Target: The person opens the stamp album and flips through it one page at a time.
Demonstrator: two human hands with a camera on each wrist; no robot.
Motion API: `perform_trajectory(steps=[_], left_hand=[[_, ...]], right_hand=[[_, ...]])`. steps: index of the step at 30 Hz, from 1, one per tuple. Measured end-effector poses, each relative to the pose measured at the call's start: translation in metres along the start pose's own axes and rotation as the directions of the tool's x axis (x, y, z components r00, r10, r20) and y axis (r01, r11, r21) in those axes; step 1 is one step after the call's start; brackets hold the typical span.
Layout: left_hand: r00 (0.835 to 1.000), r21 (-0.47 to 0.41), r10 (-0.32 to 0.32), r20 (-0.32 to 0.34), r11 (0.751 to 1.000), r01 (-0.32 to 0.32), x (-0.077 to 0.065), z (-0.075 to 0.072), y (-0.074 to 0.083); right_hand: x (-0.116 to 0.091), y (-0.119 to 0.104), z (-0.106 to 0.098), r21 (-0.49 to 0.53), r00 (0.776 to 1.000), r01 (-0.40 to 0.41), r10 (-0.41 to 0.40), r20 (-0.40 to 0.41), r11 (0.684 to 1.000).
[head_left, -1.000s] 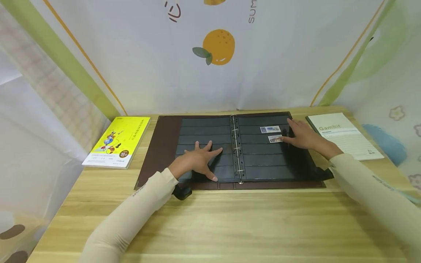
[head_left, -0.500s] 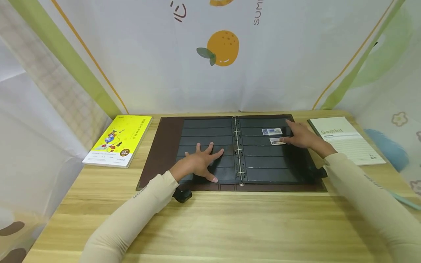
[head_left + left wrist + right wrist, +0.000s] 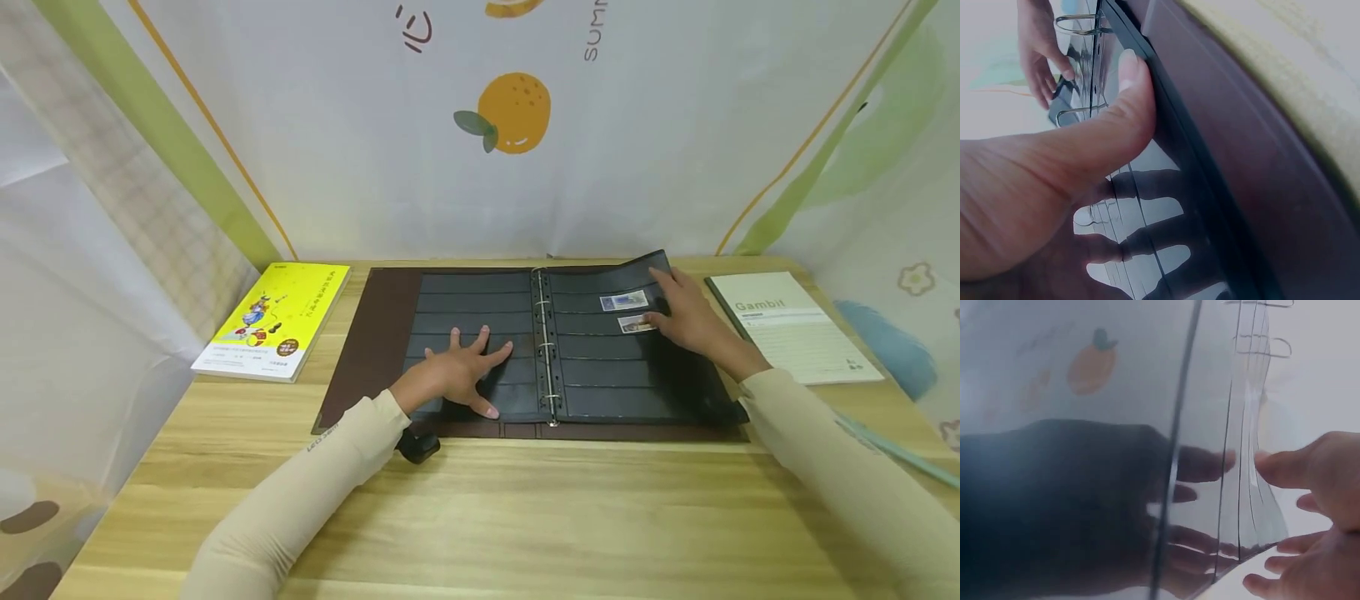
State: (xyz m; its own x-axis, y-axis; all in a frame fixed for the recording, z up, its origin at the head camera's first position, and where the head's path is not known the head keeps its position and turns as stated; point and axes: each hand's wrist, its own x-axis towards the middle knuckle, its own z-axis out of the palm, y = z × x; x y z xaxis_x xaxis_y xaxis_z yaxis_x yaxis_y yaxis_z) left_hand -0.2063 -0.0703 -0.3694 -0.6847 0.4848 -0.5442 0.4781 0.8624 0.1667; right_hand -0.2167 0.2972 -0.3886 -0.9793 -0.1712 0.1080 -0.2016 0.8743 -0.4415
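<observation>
Rising since before, right black page (image 3: 611,354), right hand (image 3: 690,318) touching, can't tell if pinching, left hand (image 3: 459,372) spread

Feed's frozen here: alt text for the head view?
Left hand spread on the left page of an open ring binder, right hand holding the raised edge of the right page, near two stamp-like pictures. A yellow book lies left of the binder, a Gambit notebook right of it.

Lower stamp (image 3: 632,326) partly behind right hand (image 3: 688,315)
</observation>
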Motion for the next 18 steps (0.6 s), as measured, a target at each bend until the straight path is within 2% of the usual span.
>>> perform_trajectory(steps=[8,10,12,14,15,18], left_hand=[[1.0,0.009,-0.019,0.011,1.0,0.019,0.0,-0.001,0.0],[1.0,0.01,-0.02,0.01,1.0,0.02,0.001,-0.001,-0.001],[1.0,0.009,-0.021,0.006,1.0,0.021,0.002,-0.001,-0.001],[1.0,0.01,-0.019,0.004,1.0,0.019,0.002,-0.001,-0.001],[1.0,0.01,-0.018,0.004,1.0,0.018,0.002,-0.001,-0.001],[1.0,0.01,-0.013,0.009,1.0,0.012,0.003,0.0,0.0]], right_hand=[[-0.009,-0.003,-0.011,0.051,0.997,0.027,-0.023,-0.068,0.998],[-0.012,-0.004,-0.014,0.087,0.997,0.005,0.001,-0.075,0.996],[-0.013,-0.003,-0.017,0.178,0.997,-0.043,0.055,-0.061,0.983],[-0.014,0.001,-0.02,0.298,0.99,-0.128,0.138,-0.012,0.946],[-0.015,0.004,-0.022,0.369,0.984,-0.175,0.177,0.029,0.913],[-0.02,0.014,-0.027,0.555,0.952,-0.304,0.237,0.192,0.775]])
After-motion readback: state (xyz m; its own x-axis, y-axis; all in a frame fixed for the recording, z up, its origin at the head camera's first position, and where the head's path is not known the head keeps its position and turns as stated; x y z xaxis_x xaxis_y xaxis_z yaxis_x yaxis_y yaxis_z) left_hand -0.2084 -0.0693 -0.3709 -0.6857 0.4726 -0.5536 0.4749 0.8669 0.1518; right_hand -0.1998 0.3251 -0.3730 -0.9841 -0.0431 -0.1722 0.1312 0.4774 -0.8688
